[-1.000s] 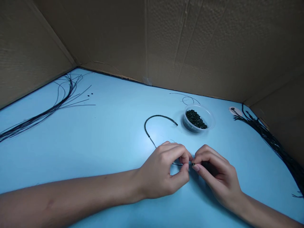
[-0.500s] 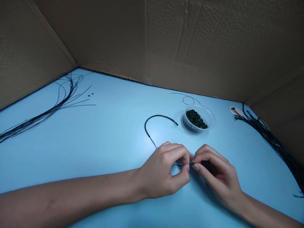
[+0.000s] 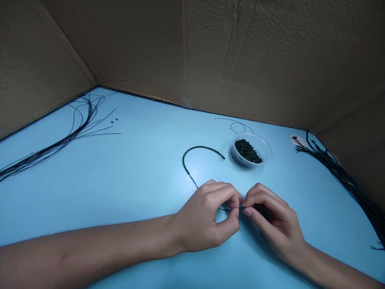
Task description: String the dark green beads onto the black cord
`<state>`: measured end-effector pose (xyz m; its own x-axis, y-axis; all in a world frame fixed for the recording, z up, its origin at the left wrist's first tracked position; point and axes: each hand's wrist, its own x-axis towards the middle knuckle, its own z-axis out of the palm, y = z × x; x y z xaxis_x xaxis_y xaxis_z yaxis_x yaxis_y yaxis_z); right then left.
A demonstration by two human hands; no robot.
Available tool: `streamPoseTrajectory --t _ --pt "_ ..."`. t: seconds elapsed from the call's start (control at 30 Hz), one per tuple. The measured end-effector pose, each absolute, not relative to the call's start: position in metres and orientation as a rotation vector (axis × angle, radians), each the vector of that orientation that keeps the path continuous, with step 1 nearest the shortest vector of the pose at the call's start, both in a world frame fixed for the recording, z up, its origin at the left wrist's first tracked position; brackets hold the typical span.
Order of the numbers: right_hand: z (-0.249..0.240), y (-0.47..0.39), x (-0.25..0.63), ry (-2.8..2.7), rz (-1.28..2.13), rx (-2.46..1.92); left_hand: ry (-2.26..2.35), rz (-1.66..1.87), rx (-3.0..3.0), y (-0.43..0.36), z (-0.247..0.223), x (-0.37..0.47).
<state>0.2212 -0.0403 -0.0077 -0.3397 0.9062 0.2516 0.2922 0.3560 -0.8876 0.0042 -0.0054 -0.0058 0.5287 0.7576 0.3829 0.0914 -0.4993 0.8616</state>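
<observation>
Cardboard walls [image 3: 144, 48], brown, round the back and sides; desk [image 3: 144, 168], pale blue; bundle of dark strands [image 3: 339, 172], along the right edge, far end over a white disc [image 3: 302, 140]; bundle of black cords [image 3: 63, 140], at far left; left hand [image 3: 210, 212], thumb and forefinger pinched on a thin dark cord [image 3: 224, 209]; right hand [image 3: 273, 220], just beside it, fingertips clamped on the same cord, which spans the narrow gap; round clear tub [image 3: 267, 148], beyond the hands, part filled with dark beads [image 3: 246, 150]; beaded strand [image 3: 200, 147], curved on the desk left of the tub; two dark specks [image 3: 116, 119], near the black cords
</observation>
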Motion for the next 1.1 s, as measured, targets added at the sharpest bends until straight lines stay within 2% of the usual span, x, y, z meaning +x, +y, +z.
streamPoseTrajectory --t 1.1 --pt "-0.0056 -0.041 0.2194 -1.792 1.066 -1.095 0.726 1.028 1.984 -0.0043 -0.0059 0.0043"
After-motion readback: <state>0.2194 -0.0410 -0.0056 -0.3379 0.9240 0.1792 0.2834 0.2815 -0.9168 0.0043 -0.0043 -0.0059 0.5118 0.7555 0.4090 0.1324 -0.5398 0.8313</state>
